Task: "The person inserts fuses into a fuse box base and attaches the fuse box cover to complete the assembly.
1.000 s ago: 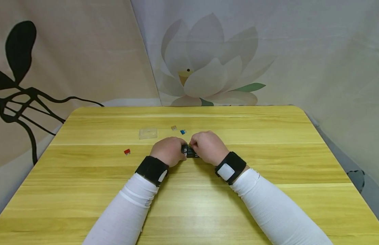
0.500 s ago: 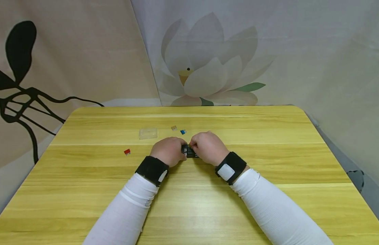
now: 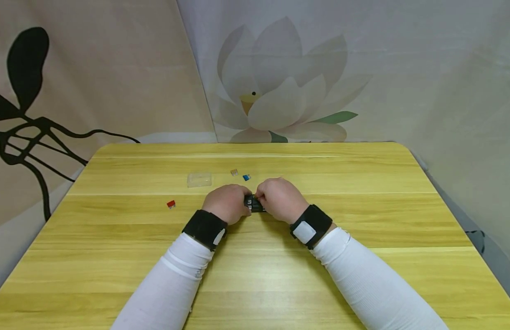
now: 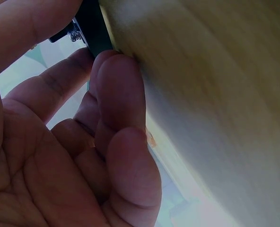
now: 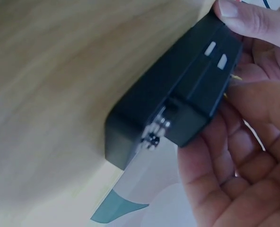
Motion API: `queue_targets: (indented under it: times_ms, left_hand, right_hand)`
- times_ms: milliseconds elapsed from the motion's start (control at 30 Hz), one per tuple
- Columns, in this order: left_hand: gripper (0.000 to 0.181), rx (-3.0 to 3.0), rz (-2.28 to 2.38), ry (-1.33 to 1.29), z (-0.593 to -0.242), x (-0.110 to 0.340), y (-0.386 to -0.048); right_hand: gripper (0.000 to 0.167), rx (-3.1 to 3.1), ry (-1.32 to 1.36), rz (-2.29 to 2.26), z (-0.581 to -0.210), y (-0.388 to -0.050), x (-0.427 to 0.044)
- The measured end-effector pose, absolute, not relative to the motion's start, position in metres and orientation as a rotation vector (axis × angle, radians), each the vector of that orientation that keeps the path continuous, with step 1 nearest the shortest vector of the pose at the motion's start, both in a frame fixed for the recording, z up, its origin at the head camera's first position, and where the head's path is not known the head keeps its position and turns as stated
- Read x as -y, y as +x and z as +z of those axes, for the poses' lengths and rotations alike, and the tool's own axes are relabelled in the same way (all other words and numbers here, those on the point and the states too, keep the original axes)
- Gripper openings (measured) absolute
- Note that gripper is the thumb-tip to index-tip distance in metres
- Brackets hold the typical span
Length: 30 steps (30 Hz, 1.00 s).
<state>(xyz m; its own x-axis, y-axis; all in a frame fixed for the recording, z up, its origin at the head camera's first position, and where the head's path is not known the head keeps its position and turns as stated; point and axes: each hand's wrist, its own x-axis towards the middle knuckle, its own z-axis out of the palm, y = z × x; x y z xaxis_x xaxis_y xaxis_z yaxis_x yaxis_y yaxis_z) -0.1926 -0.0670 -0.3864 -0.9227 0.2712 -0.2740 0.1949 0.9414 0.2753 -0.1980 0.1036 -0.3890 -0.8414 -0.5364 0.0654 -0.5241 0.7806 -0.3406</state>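
Note:
A small black device with white marks lies on the table between both hands. My left hand grips its left end between thumb and fingers; in the left wrist view the curled fingers of the left hand touch the dark edge. My right hand is at its right part, thumb and finger pinching a tiny yellowish piece. Seen from the right wrist, the black device shows a metal screw-like part at its near end, and the right hand bends round a yellow bit, mostly hidden by the fingers.
A clear plastic case lies left of the hands' far side. Beyond the hands are a small orange-tan piece and a blue piece. A red piece lies on the left of the wooden table. Printed fabric hangs behind.
Both hands stay nearly where they were, with only a very slight shift of the right hand. The loose pieces and the clear case have not moved.

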Motion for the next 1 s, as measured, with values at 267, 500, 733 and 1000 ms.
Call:
queue_targets:
  times_ms: [267,500,733,1000]
  left_hand:
    - [0.047,-2.795,0.351,0.354,-0.3869,0.0674,-0.1925]
    - [0.047,-2.800,0.352,0.359,-0.3873,0.0672,-0.1921]
    - [0.046,-2.795,0.346,0.360,-0.3870,0.0668,-0.1920]
    - [0.046,-2.794,0.338,0.363,-0.3865,0.0670,-0.1924]
  right_hand:
    - [0.009,-2.930,-0.899,-0.533,-0.3889,-0.1977,-0.1039]
    - [0.009,-2.935,-0.910,-0.508,-0.3880,-0.1966,-0.1038]
    - [0.009,-2.939,-0.924,-0.484,-0.3885,-0.1958,-0.1034]
    - [0.009,-2.940,-0.927,-0.471,-0.3877,-0.1954,-0.1033]
